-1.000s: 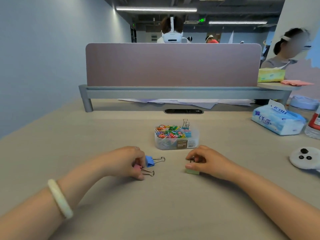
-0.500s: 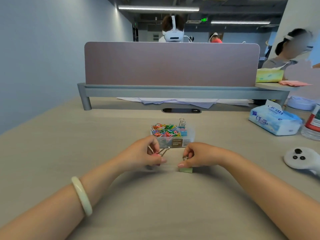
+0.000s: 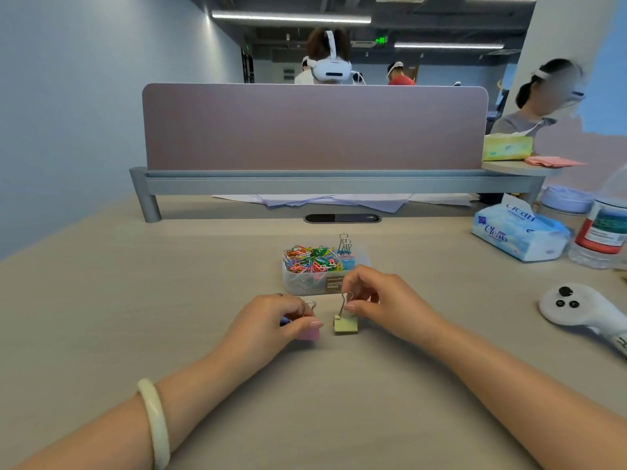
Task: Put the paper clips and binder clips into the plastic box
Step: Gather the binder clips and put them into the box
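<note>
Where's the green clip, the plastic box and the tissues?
green binder clip [image 3: 345, 326], head view, on its green body.
plastic box [image 3: 305, 283], head view, its clear front wall.
tissue pack [image 3: 515, 234], head view, its blue wrapper.

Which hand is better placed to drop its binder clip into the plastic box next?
Right, probably. The right hand pinches the green binder clip by its handle right before the plastic box; the left hand, gripping a pink binder clip, sits farther off.
</note>
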Available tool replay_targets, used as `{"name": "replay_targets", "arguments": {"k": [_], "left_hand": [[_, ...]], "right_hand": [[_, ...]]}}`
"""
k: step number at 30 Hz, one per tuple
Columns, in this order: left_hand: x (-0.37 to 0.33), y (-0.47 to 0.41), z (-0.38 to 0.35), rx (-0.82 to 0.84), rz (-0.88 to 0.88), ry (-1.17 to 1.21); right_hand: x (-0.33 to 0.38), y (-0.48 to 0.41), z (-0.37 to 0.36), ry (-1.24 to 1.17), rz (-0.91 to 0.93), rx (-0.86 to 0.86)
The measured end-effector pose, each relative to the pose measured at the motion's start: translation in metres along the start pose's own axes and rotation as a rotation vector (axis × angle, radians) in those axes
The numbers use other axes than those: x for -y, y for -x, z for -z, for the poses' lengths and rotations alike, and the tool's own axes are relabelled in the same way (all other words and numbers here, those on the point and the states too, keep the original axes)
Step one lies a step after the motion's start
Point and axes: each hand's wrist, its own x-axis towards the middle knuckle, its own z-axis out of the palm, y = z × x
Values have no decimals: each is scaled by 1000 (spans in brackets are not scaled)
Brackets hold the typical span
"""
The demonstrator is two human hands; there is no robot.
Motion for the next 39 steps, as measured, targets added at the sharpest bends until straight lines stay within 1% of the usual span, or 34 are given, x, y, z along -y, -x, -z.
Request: {"name": "replay_targets", "arguments": {"k": [4, 7, 12, 15, 18, 20, 27, 29, 31, 33, 35, 37, 39], "left_hand": [[3, -2, -9, 45, -94, -42], [3, -3, -11, 38, -78, 34], [1, -1, -10, -11, -28, 133], [0, 0, -10, -30, -14, 192], [-1, -1, -11, -33, -17, 191], [-3, -3, -12, -41, -24, 178], [-4, -7, -7, -71, -86, 48], [1, -9, 4, -112, -84, 7], [10, -11, 16, -148, -40, -38], [22, -11, 23, -105, 0, -185], [31, -10, 22, -7, 18, -336], [33, -12, 18, 67, 23, -417], [33, -14, 16, 83, 22, -439]], "right_hand": [[2, 0, -9, -26, 43, -78], [3, -1, -14, -79, 29, -90], [1, 1, -11, -135, -15, -51], [-3, 2, -2, -78, -38, 20], [-8, 5, 4, -30, -60, 89], [-10, 6, 2, -18, -58, 101], [-8, 3, -4, -37, -36, 127], [-12, 2, 3, -34, -54, 91], [-17, 1, 9, -31, -80, 46], [-20, 2, 12, -37, -98, 32], [-21, 2, 9, -51, -101, 47], [-21, 3, 6, -51, -95, 69], [-20, 3, 5, -51, -93, 88]]}}
